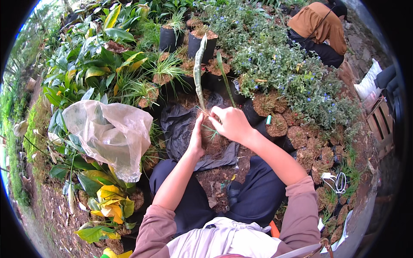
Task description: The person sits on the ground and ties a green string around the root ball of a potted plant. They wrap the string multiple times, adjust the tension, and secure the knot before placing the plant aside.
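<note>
A clump of brown fibre (216, 149) sits before me on a crumpled black plastic sheet (177, 122). From its top rises a tall, pale-mottled snake plant leaf (198, 71). My left hand (196, 137) cups the clump's left side, fingers pointing up towards the leaf's base. Bent over the top, my right hand (230, 124) has its thumb and fingertips pinched together at that base, on what looks like a thin green strand (202, 110). More frayed green strands (211, 131) show below it. A second, narrower green leaf (226, 79) stands just behind my right hand.
A translucent plastic bag (109, 135) lies over leafy plants at left. Black-bagged pots (202, 45) stand ahead; several fibre-topped pots (277, 125), one bearing a small green cylinder (268, 119), line the right. A white cable (337, 182) lies there. A person (317, 25) bends at far right.
</note>
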{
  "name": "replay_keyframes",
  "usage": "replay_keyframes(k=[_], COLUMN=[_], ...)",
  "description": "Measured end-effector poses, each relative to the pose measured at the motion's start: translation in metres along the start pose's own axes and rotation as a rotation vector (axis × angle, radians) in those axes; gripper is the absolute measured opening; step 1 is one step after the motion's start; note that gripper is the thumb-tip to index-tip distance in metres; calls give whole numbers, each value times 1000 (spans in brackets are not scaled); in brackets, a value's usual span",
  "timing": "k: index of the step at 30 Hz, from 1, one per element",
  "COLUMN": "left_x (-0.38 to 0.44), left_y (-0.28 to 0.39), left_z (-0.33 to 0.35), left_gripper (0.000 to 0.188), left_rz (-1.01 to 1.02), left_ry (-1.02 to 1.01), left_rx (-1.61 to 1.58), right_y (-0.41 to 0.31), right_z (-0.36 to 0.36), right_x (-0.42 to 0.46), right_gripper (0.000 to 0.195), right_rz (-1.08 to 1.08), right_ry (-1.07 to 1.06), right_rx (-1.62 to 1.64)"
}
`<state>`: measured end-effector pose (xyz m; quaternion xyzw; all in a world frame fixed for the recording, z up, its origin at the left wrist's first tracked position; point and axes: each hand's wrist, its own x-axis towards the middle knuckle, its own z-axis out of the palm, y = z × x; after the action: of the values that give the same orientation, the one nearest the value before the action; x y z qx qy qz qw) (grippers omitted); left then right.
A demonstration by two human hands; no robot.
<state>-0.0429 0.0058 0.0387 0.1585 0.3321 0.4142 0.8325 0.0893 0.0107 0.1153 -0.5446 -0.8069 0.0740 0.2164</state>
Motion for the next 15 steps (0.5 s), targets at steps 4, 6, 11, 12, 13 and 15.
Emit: replay_keyframes(k=[4, 6, 11, 12, 13, 15], left_x=[11, 16, 30, 29, 30, 34], left_y=[-9, -13, -16, -14, -11, -6], left_z=[-9, -13, -32, -30, -30, -31], left_gripper=[42, 35, 28, 28, 32, 36], left_rz=[76, 101, 102, 120, 138, 192], left_ry=[15, 28, 59, 63, 94, 114], left_rx=[-42, -51, -61, -73, -44, -52], right_y=[0, 1, -1, 0, 2, 3], right_z=[9, 12, 11, 10, 10, 8], right_x=[-14, -19, -25, -27, -30, -33], right_gripper=[15, 15, 13, 12, 11, 9], right_rz=[-18, -16, -11, -1, 9, 24], right_ry=[16, 24, 30, 28, 26, 18], right_rx=[30, 49, 152, 194, 236, 308])
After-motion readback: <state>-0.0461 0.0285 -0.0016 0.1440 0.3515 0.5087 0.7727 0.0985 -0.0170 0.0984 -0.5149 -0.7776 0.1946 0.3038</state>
